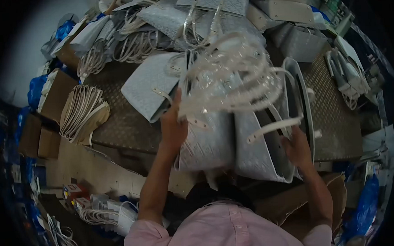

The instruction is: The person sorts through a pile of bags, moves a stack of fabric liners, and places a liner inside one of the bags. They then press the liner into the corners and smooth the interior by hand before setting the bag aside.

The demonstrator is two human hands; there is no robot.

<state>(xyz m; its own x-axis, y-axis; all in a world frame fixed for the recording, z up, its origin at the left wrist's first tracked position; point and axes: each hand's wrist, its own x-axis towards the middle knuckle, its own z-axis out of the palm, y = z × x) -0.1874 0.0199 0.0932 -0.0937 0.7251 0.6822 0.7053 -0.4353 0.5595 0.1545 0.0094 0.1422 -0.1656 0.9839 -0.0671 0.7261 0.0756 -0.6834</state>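
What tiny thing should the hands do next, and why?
Probably ease the shiny, silver-grey patterned bags farther onto the brown, textured table: the left hand and right hand grip them at both sides, and they seem to overhang its near edge.

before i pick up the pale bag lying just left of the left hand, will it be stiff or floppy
The pale bag should feel fairly stiff, judging by its flat panel and straight edges. Its near handle will probably flex, being a slim strap that curves.
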